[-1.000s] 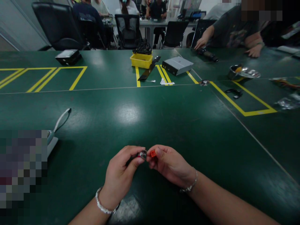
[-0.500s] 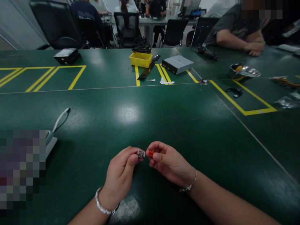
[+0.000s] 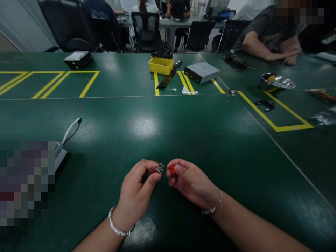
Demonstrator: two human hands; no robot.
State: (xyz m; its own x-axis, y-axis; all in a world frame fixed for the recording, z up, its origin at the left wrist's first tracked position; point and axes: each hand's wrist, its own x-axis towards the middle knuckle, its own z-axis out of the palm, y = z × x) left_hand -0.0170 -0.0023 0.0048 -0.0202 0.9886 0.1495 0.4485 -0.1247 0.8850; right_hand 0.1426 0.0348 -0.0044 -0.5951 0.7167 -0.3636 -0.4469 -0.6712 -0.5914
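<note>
My left hand (image 3: 136, 190) pinches a small silver metal part (image 3: 159, 168) between thumb and forefinger, just above the green table (image 3: 183, 133). My right hand (image 3: 190, 182) pinches a small orange-red plastic part (image 3: 172, 169) right beside it. A narrow gap separates the two parts. Both wrists wear bead bracelets. What lies inside the curled fingers is hidden.
A white device with a looped cord (image 3: 63, 147) lies at the left. Farther back sit a yellow bin (image 3: 160, 65), a grey box (image 3: 201, 72), a black box (image 3: 78, 59) and a black strip (image 3: 170, 75). Another person's arms (image 3: 270, 52) rest on the table at far right, near a foil dish (image 3: 275, 81).
The two small parts, held close together a second ago, are now slightly apart. The silver part has turned in my left fingers. The view has shifted a little.
</note>
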